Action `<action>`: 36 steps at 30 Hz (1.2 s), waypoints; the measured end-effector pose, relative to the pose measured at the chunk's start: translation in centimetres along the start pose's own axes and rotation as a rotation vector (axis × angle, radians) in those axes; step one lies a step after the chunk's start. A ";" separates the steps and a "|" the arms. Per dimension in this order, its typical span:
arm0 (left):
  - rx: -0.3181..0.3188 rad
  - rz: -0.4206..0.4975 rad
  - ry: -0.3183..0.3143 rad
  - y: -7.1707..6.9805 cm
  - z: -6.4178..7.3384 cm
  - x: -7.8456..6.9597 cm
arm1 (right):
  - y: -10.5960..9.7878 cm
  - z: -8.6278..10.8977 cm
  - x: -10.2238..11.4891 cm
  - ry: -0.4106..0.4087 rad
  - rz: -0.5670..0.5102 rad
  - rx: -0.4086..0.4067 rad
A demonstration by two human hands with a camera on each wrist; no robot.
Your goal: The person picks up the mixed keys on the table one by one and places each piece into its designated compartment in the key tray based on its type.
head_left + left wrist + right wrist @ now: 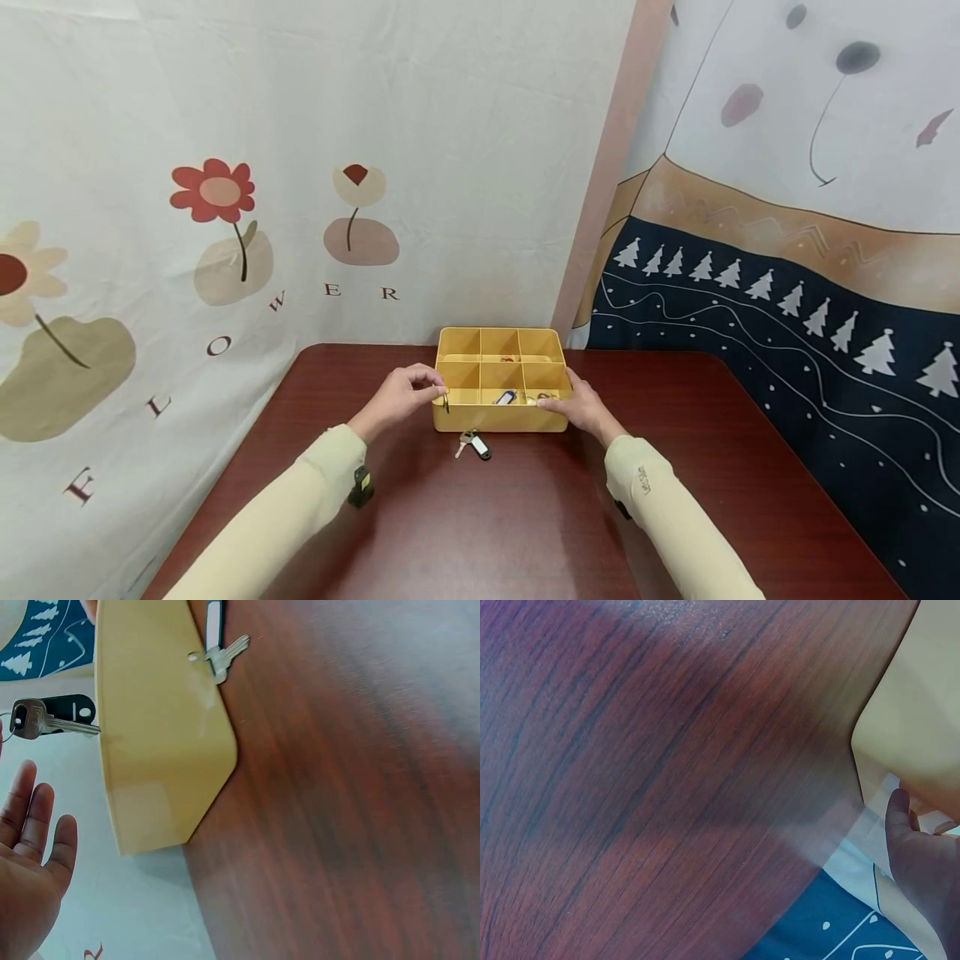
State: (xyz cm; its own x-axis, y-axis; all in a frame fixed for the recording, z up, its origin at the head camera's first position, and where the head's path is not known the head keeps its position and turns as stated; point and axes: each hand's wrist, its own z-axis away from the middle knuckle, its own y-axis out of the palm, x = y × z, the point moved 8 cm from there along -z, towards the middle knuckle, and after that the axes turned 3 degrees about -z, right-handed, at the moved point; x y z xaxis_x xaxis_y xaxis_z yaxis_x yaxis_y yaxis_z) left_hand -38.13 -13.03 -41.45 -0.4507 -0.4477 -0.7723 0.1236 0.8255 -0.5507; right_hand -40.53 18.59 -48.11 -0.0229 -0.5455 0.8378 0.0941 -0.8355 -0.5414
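A yellow compartment box [500, 419] stands at the back of the table. My left hand [408, 392] pinches the ring of a key with a black tag [64, 720]; it hangs by the box's front left corner. In the left wrist view that hand's other fingers [28, 817] are spread. My right hand [583, 408] grips the box's front right corner, its thumb at the rim and fingers along the side. Another key with a black tag [475, 445] lies on the table before the box. A blue-tagged key [506, 397] is in the front middle compartment.
Small metallic pieces [546, 397] lie in the front right compartment, too small to tell. Something reddish [507, 359] sits in the back middle one. The dark red wooden table [510, 533] backs onto a printed cloth [480, 167].
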 end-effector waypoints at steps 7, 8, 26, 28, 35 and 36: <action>-0.051 -0.027 -0.068 -0.9 -1.6 0.4 | 0.0 0.0 0.0 -0.001 -0.002 0.001; -0.056 -0.026 -0.082 -0.9 -1.8 0.5 | 0.0 0.0 0.0 0.000 -0.002 0.001; -0.104 -0.124 -0.151 0.0 -4.9 2.2 | 0.1 0.1 0.1 0.012 -0.017 -0.002; -0.107 -0.135 -0.159 0.1 -5.1 2.3 | 0.1 0.1 0.0 0.014 -0.019 0.001; -0.129 -0.150 -0.161 0.5 -5.7 2.2 | 0.1 0.0 0.0 0.007 -0.023 0.002; -0.131 -0.156 -0.150 0.5 -5.8 2.1 | 0.0 0.0 0.0 0.006 -0.022 0.001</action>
State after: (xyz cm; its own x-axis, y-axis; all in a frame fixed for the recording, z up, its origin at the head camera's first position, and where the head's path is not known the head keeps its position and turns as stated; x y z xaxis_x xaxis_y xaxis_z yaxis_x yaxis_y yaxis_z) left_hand -44.17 -11.52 -41.49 -0.3180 -0.6111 -0.7249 -0.0573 0.7755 -0.6287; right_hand -40.49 18.54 -48.11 -0.0311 -0.5274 0.8491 0.0944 -0.8472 -0.5228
